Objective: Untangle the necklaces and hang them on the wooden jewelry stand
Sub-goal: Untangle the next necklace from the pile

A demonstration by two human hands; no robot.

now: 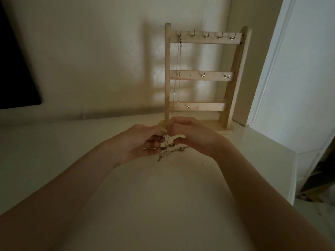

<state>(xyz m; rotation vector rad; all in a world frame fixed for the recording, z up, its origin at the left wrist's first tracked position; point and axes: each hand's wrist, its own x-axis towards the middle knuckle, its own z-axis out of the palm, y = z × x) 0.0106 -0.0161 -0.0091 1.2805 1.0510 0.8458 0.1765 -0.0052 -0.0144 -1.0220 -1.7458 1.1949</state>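
Observation:
A wooden jewelry stand [228,98] with three hook rails stands against the wall at the back of the table. One thin chain [178,69] hangs from the leftmost top hook and runs down to my hands. My left hand [143,144] and my right hand [192,136] are close together just in front of the stand's base, both pinching a tangle of necklaces [168,151]. The tangle dangles between my fingers, with loose ends hanging just above the table. My fingers hide where the hanging chain joins the tangle.
The pale table [163,205] reaches to a right edge [294,178] beside a white door frame [272,69]. A dark panel [16,69] leans on the wall at the left. Wooden clutter [319,182] lies on the floor at the right.

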